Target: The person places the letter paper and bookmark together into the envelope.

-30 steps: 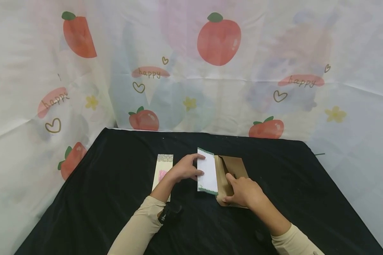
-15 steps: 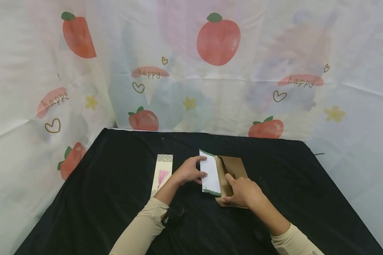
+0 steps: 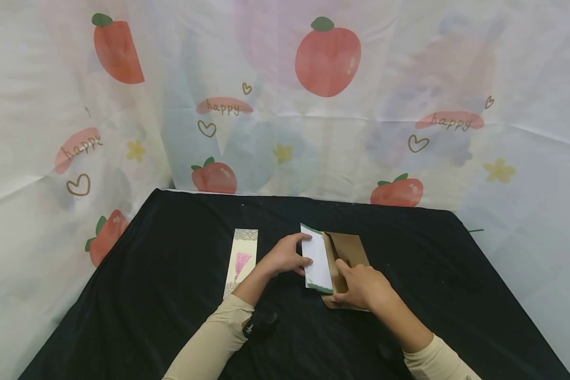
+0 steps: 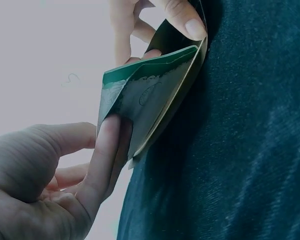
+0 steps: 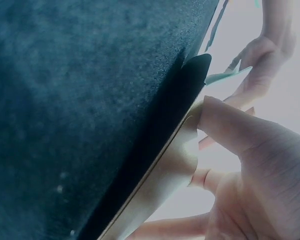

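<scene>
A folded white paper [image 3: 318, 264] with green borders stands partly inside a brown kraft envelope [image 3: 353, 245]. My left hand [image 3: 285, 256] pinches the paper's outer left side. In the left wrist view, the paper's green edge [image 4: 150, 62] shows layered folds within the envelope's mouth. My right hand [image 3: 363, 285] grips the envelope and spreads its opening, thumb at the near edge; the right wrist view shows this hand [image 5: 255, 170] around the bowed brown side [image 5: 165, 182]. The paper's right part is hidden inside the envelope.
Left of my left hand lies a cream bookmark-like strip [image 3: 240, 248] with a pink tassel [image 3: 241, 261] and patterned ends. A black cloth [image 3: 195, 221] covers the table. Behind it hangs a white curtain [image 3: 275, 132] printed with fruit, hearts and "happy".
My left hand has moved the paper to the right, deeper into the envelope. More of the tasselled strip shows. My right hand and the envelope have stayed nearly still.
</scene>
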The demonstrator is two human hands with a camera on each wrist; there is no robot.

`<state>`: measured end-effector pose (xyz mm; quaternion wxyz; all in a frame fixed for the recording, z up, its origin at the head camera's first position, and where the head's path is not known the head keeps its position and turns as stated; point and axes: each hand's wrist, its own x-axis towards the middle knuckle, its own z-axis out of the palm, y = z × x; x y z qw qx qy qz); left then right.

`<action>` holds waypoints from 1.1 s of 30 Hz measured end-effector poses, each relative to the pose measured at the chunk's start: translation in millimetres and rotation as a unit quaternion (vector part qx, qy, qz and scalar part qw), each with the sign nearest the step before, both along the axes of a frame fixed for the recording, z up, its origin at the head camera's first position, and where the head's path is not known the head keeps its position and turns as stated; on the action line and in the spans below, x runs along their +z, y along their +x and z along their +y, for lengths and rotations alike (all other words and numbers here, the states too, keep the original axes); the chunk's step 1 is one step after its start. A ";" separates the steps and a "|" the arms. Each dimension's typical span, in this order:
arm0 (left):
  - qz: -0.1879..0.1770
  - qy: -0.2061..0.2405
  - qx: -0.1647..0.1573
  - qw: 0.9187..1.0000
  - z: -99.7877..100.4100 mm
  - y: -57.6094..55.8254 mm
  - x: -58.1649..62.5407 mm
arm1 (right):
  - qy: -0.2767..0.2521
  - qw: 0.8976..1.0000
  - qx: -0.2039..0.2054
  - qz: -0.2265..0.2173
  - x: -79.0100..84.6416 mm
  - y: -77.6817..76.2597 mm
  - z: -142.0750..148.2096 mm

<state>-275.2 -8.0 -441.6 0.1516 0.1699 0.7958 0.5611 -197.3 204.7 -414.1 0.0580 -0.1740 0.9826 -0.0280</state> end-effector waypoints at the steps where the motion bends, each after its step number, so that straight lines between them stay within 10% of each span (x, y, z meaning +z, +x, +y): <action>1: 0.001 0.000 0.000 1.000 1.0 0.5 -0.4 | 0.000 1.000 -0.001 -0.002 -0.1 0.1 0.5; 33: 0.000 -0.016 -0.011 1.000 10.8 2.9 -5.9 | -0.009 1.000 0.000 -0.001 -3.0 0.7 2.3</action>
